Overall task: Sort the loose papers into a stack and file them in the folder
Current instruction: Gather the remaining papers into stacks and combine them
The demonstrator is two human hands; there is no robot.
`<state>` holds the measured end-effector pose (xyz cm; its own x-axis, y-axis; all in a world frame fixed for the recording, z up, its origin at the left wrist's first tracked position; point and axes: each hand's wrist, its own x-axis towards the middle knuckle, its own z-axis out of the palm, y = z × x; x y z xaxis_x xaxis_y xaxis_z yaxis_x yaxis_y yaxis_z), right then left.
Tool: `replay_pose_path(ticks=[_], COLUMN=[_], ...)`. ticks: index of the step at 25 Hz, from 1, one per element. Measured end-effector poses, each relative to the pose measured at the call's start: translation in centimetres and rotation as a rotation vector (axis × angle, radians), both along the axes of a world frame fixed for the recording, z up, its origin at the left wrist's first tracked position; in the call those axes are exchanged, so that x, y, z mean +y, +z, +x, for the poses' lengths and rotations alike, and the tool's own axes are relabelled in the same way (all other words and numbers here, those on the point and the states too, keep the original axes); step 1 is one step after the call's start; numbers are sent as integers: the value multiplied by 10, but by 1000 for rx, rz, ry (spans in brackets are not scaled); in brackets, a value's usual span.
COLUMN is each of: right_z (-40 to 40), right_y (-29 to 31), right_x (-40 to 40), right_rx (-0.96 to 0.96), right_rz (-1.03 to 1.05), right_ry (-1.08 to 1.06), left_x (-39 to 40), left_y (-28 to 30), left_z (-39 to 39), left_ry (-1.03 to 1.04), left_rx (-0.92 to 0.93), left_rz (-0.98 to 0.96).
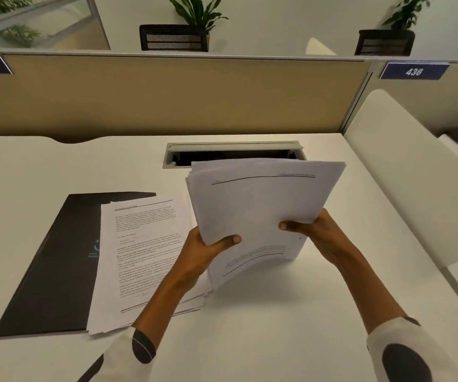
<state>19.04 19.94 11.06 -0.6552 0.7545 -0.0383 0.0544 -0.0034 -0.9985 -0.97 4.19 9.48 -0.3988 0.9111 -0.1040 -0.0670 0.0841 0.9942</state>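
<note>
Papers (261, 210) standing on edge, middle right of frame, pinched by left hand (203, 249) and right hand (321, 235) at both sides, likely to tap edges even. More sheets (139, 260) lying flat, overlapping black folder (57, 260) at left.

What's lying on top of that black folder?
Printed loose sheets lie flat over the right part of the black folder; its left part is bare. Whatever the folder shows beneath them is covered. Both hands hold a separate stack upright nearby.
</note>
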Motion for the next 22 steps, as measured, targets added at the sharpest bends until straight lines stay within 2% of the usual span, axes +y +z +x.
replay_pose_path(ticks=[4, 8, 10, 12, 14, 15, 17, 19, 21, 22], right_z=[4, 8, 11, 14, 16, 17, 22, 29, 33, 33], right_y=[-17, -17, -21, -32, -42, -46, -49, -54, -62, -67], right_x=[-10, -9, -8, -10, -10, -7, 1, 10, 13, 14], right_rx=[-30, 17, 9, -34, -61, -70, -90, -159, -294, -351], right_rz=[-31, -18, -22, -43, -57, -70, -130, -256, -392, -439], right_ry=[-47, -89, -83, -117, -212, -258, -300, -275, -249, -252], left_x=[4, 7, 9, 8, -4, -13, -36, -66, -93, -102], left_y=[-12, -13, -14, -16, -20, -21, -23, -29, -36, -38], left_z=[9, 5, 5, 9, 0, -12, -47, -86, -115, -122], left_ry=[79, 75, 56, 22, -12, 21, 222, 459, 568, 559], left_rx=[5, -65, -46, 42, 240, 310, 412, 601, 735, 726], left_rz=[-66, 109, 94, -21, -119, -138, -189, -405, -818, -993])
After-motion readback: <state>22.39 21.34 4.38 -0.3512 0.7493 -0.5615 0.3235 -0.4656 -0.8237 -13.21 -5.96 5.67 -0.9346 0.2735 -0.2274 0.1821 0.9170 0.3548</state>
